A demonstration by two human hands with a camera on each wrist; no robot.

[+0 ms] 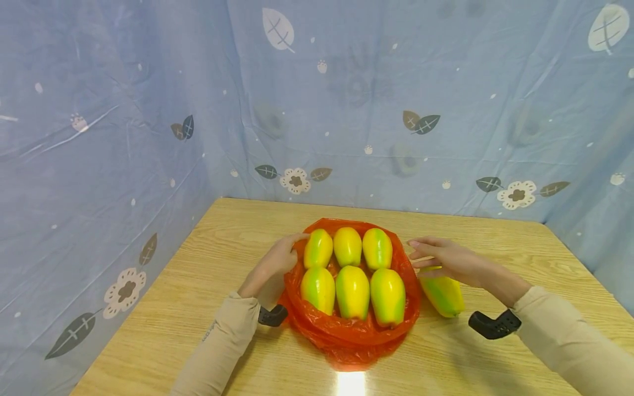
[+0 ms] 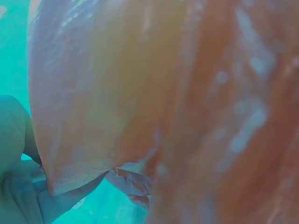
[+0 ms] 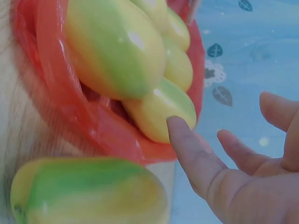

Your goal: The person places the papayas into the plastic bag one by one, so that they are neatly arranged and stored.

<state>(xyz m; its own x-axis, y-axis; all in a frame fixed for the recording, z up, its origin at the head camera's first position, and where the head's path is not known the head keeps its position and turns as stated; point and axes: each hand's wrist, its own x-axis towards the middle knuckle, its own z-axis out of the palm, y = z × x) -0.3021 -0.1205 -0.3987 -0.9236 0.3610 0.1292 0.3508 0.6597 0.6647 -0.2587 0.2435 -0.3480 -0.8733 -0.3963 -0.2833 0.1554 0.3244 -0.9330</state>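
A red plastic bag (image 1: 342, 333) stands with its mouth wide and its rim rolled down. Inside, several yellow-green papayas (image 1: 353, 291) lie in two rows. My left hand (image 1: 278, 259) grips the bag's left rim, the film running between thumb and fingers in the left wrist view; sheer film fills most of that view. On the right, my right hand (image 1: 453, 262) hovers with spread, relaxed fingers, holding nothing. Partly covered by it in the head view, one loose papaya (image 1: 444, 296) lies on the table just outside the bag; the right wrist view shows its green-streaked side (image 3: 93, 186).
The wooden table (image 1: 238, 231) carries the bag and the loose fruit. Blue cloth (image 1: 337, 110) with leaf and flower prints hangs behind and at both sides. Black wrist bands (image 1: 495, 324) sit over the beige sleeves (image 1: 569, 341).
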